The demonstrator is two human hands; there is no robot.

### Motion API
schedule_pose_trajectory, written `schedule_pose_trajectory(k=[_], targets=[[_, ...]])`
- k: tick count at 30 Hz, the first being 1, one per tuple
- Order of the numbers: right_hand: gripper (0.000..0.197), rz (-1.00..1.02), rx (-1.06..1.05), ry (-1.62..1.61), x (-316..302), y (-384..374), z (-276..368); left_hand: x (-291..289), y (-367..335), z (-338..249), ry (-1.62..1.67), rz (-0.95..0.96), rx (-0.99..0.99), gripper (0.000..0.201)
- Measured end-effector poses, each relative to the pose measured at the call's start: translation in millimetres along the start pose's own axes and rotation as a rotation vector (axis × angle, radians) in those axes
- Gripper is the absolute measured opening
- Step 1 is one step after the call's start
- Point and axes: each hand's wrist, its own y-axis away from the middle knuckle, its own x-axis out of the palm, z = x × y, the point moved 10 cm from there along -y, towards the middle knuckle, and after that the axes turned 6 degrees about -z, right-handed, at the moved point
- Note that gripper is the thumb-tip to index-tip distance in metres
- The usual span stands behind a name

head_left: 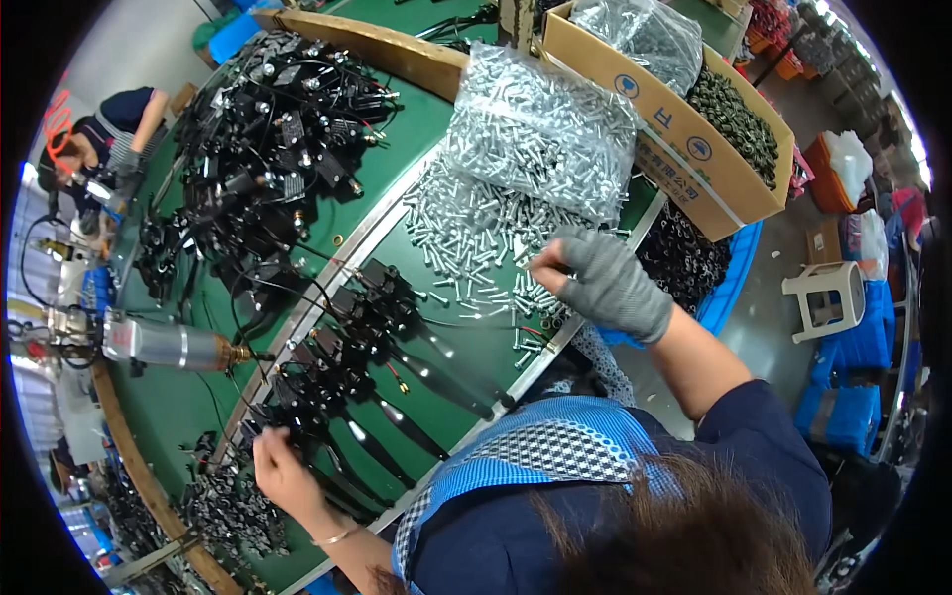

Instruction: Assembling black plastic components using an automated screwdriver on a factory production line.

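My right hand (607, 283), in a grey fingerless glove, is over the near edge of a heap of loose silver screws (446, 233). Its fingers are curled together, and whatever they may hold is too small to make out. My bare left hand (285, 474), with a bracelet at the wrist, is at the near left end of a row of black brake levers (342, 342). The fingers are bent close together against the black parts, which hide what they grip. The lever blades (382, 446) point toward me across the green table (476, 372).
A clear bag of screws (540, 129) lies behind the loose ones. A cardboard box (654, 129) with dark small parts stands far right, beside a blue bin (739, 273). Black lever assemblies (268, 149) pile up far left. A power driver (174, 344) juts in; a co-worker (109, 139) is beyond.
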Motion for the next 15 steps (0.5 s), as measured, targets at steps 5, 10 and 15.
schedule_pose_trajectory(k=[5,10,15], targets=[[0.024,0.441,-0.178,0.114,64.6,51.6,25.1,-28.1,50.9,44.9,0.085,-0.140,-0.135,0.027],[0.023,0.626,-0.049,0.296,112.9,57.9,26.1,-22.8,76.7,38.6,0.040,-0.129,-0.060,0.019],[0.013,0.509,-0.100,0.230,106.7,49.1,31.4,-60.3,102.0,48.7,0.044,-0.247,-0.043,0.017]])
